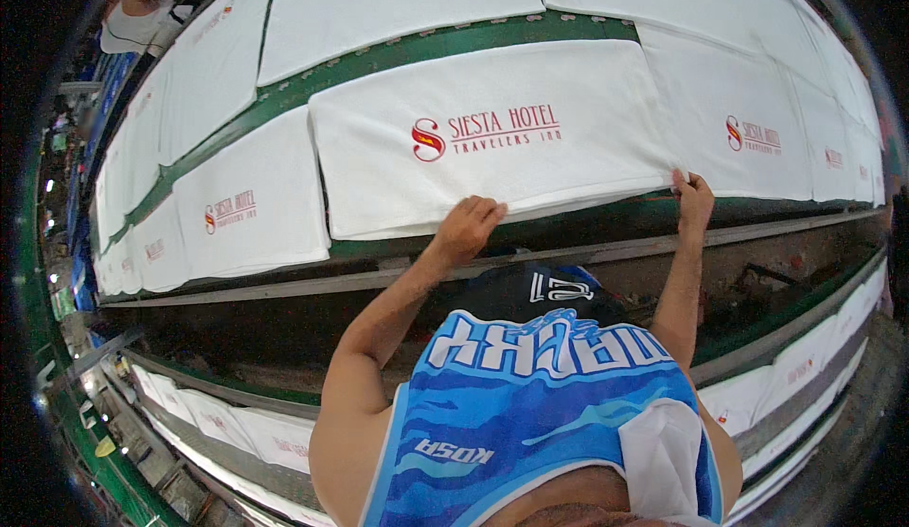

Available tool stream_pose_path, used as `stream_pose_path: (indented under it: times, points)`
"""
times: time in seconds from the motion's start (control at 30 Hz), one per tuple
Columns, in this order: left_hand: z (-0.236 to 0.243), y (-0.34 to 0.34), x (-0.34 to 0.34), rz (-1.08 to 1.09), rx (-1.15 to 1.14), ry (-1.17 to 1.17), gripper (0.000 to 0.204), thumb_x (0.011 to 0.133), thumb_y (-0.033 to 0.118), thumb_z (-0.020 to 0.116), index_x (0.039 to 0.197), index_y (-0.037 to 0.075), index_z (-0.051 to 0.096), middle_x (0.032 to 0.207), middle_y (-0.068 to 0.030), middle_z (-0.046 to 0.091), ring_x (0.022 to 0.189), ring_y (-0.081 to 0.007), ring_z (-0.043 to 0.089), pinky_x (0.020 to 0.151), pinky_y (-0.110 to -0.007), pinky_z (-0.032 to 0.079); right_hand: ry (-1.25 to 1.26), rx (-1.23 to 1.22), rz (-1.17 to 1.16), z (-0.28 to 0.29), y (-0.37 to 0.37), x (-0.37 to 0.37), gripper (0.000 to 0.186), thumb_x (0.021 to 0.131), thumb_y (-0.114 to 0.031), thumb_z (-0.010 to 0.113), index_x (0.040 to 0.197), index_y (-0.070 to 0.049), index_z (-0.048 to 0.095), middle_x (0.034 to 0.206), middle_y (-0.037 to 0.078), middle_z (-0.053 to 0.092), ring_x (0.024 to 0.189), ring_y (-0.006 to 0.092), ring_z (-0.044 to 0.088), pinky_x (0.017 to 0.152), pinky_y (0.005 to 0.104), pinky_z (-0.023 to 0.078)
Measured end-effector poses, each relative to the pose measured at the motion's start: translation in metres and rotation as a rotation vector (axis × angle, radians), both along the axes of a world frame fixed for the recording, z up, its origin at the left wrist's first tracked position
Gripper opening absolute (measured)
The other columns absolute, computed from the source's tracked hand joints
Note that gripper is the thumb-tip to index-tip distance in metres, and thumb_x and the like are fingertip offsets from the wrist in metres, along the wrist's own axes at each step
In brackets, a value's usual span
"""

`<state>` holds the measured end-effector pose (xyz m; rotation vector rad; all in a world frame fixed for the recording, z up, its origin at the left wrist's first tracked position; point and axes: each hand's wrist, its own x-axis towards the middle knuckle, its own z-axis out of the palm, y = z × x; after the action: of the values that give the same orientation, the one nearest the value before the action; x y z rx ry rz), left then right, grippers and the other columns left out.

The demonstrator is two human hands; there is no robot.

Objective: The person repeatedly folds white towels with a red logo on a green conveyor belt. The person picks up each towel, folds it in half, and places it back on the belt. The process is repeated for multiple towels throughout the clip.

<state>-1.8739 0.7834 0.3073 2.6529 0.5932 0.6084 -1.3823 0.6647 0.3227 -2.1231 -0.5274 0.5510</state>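
Note:
A white towel (369, 181) with a red printed emblem and lettering lies spread on a long green table (407, 51) in front of me. My left hand (467, 229) has its fingers curled over the towel's near edge, left of the middle. At the near right corner, my right hand (694, 205) pinches the edge between thumb and fingers. Between my hands the near edge is slightly lifted, and layered folds show there. The thumb of my left hand is mostly hidden.
Similar printed towels lie to the left (275, 181) and right (739, 101), with more white cloths (398, 6) in the far row. A grey rail (757, 229) runs along the table's near side. Behind me is another row of towels (232, 423). Another person (137, 30) stands far left.

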Motion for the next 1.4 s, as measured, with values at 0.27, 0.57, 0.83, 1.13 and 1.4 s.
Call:
stream_pose_path:
  times: [0.27,0.57,0.83,1.13,1.4]
  points:
    - [-0.007,-0.002,-0.054,0.268,-0.017,0.227,0.036,0.088,0.003,0.060,0.124,0.004,0.063,0.118,-0.0165,0.061,0.114,-0.0362,0.058,0.101,-0.050,0.046,-0.101,-0.122,0.075,-0.035,-0.014,0.001,0.048,0.091,-0.038,0.083,0.109,0.005,0.073,0.076,0.007,0.071,0.069,0.0143,0.064,0.064,0.0317,0.049]
    - [0.001,0.016,-0.122,0.077,-0.098,0.303,0.038,0.080,-0.002,0.060,0.117,0.001,0.065,0.118,-0.0176,0.064,0.114,-0.0374,0.060,0.105,-0.049,0.049,-0.317,-0.264,0.143,-0.021,-0.014,-0.001,0.045,0.091,-0.040,0.081,0.107,0.002,0.075,0.080,0.011,0.076,0.073,0.0200,0.071,0.072,0.0377,0.055]
    - [0.078,0.022,-0.036,0.120,-0.219,0.592,0.015,0.086,0.011,0.073,0.098,0.002,0.069,0.103,-0.0163,0.068,0.102,-0.0357,0.065,0.090,-0.047,0.053,-0.280,-0.176,0.192,0.007,-0.020,0.000,0.047,0.092,-0.041,0.082,0.110,0.001,0.069,0.078,0.009,0.072,0.071,0.0191,0.070,0.069,0.0366,0.056]
    - [0.068,-0.087,0.273,-0.196,-0.227,0.037,0.010,0.092,0.013,0.072,0.093,0.004,0.070,0.092,-0.0140,0.068,0.090,-0.0351,0.066,0.082,-0.047,0.053,0.007,0.187,0.025,0.047,-0.150,0.145,0.025,0.104,-0.027,0.070,0.097,-0.003,0.068,0.080,0.004,0.071,0.070,0.0094,0.066,0.063,0.0276,0.054]
    - [0.089,-0.131,0.436,-0.321,-0.177,0.053,0.012,0.091,0.012,0.072,0.099,0.003,0.070,0.101,-0.0128,0.067,0.099,-0.0337,0.063,0.088,-0.045,0.052,0.140,0.299,-0.082,0.058,-0.267,0.222,0.031,0.108,-0.031,0.063,0.105,-0.002,0.072,0.085,0.004,0.073,0.074,0.0108,0.068,0.067,0.0264,0.053]
